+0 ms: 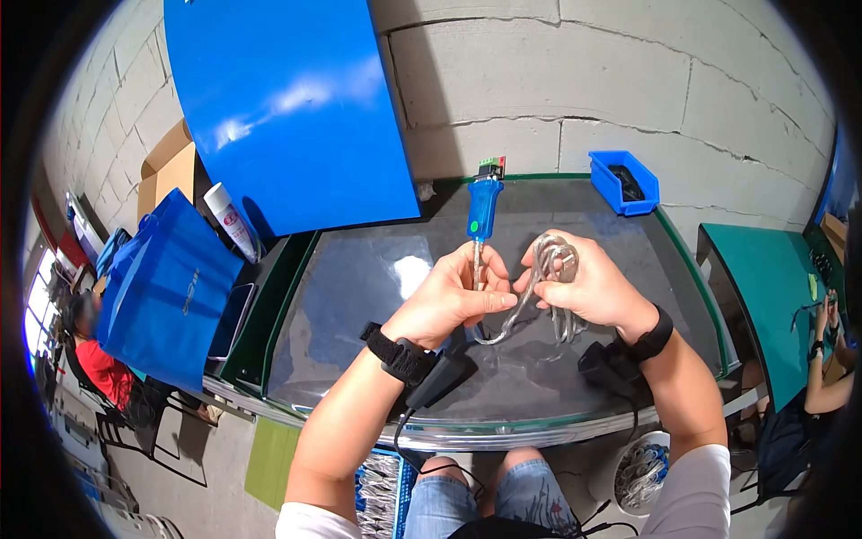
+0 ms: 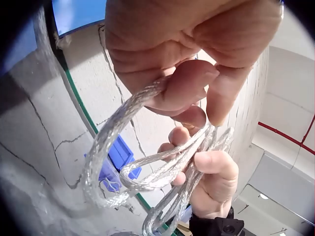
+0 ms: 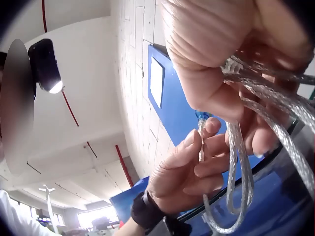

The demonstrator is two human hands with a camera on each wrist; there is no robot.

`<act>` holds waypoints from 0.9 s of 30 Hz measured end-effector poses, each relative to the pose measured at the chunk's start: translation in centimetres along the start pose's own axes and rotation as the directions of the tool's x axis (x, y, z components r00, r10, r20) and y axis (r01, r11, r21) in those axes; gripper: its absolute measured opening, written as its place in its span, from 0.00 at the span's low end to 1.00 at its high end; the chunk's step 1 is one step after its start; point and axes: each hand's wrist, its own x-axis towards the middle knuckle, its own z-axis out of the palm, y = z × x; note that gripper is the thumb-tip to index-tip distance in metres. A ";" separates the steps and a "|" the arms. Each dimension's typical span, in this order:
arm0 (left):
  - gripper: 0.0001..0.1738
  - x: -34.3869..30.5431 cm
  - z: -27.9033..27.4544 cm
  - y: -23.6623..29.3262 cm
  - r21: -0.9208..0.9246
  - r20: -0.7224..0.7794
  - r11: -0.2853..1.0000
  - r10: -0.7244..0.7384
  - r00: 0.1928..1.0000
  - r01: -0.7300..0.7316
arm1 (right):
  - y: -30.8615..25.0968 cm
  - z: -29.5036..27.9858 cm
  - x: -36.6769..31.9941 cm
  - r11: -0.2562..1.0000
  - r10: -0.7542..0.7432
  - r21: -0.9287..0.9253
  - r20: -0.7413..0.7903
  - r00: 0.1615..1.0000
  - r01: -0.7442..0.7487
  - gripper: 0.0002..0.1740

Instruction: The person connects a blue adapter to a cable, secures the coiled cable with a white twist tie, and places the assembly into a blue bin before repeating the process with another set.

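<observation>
A clear silvery braided cable ends in a blue translucent connector with a small green circuit board at its tip. My left hand pinches the cable just below the connector, which points away from me over the table. My right hand grips the coiled loops of the same cable. A loose loop of cable hangs between the two hands in the left wrist view. In the right wrist view the left hand holds the cable strand upright.
A dark glass-topped table with green edging stands against a block wall. A blue bin sits at its back right. A blue panel, a spray can and a blue bag are at the left. Bins of cables stand on the floor.
</observation>
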 end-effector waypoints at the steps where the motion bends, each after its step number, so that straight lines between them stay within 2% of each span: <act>1: 0.17 0.0 0.0 0.0 0.016 0.000 1.000 0.001 1.000 -0.001 | -0.1 0.3 0.0 1.000 -0.015 0.003 -0.028 1.000 0.015 0.17; 4: 0.19 0.1 0.3 0.1 0.096 -0.008 0.995 -0.020 1.000 0.021 | 0.0 1.2 0.0 0.998 -0.055 0.036 -0.112 0.992 0.059 0.15; 7: 0.21 0.1 0.4 0.1 0.101 -0.002 0.995 -0.013 1.000 0.013 | 0.6 1.4 0.1 0.998 -0.051 0.020 -0.151 0.987 0.055 0.16; 14: 0.21 1.0 0.2 -1.7 0.190 -0.019 0.981 0.041 0.999 -0.037 | 0.4 2.2 0.2 0.996 -0.083 0.007 -0.125 0.989 0.085 0.14; 16: 0.19 1.2 0.2 -2.0 0.201 -0.037 0.978 0.064 0.997 -0.055 | 0.1 2.4 0.1 0.977 -0.141 -0.184 -0.199 0.970 0.104 0.14; 17: 0.19 1.1 0.2 -1.9 0.203 -0.036 0.978 0.065 0.997 -0.057 | 0.2 2.3 0.1 0.977 -0.143 -0.185 -0.200 0.969 0.106 0.14; 19: 0.16 0.6 0.6 -0.8 0.221 -0.075 0.974 -0.030 0.997 0.046 | 0.4 2.0 0.2 0.987 -0.114 -0.132 -0.205 0.972 0.088 0.15; 23: 0.12 0.4 0.6 -0.5 0.213 -0.060 0.976 -0.023 0.998 0.035 | -0.2 1.7 -0.2 0.970 -0.150 -0.221 -0.235 0.960 0.097 0.17; 25: 0.09 0.5 0.3 -1.0 0.258 -0.109 0.966 -0.003 0.994 0.032 | -1.0 1.6 -0.5 0.882 -0.225 -0.464 -0.272 0.935 0.077 0.16; 26: 0.09 0.4 0.3 -0.9 0.258 -0.107 0.966 -0.005 0.994 0.033 | -1.1 1.5 -0.5 0.883 -0.224 -0.464 -0.275 0.935 0.075 0.16; 27: 0.08 0.3 0.5 -0.5 0.222 -0.136 0.974 -0.022 0.990 0.052 | -1.2 1.4 -0.5 0.944 -0.140 -0.328 -0.293 0.946 0.038 0.14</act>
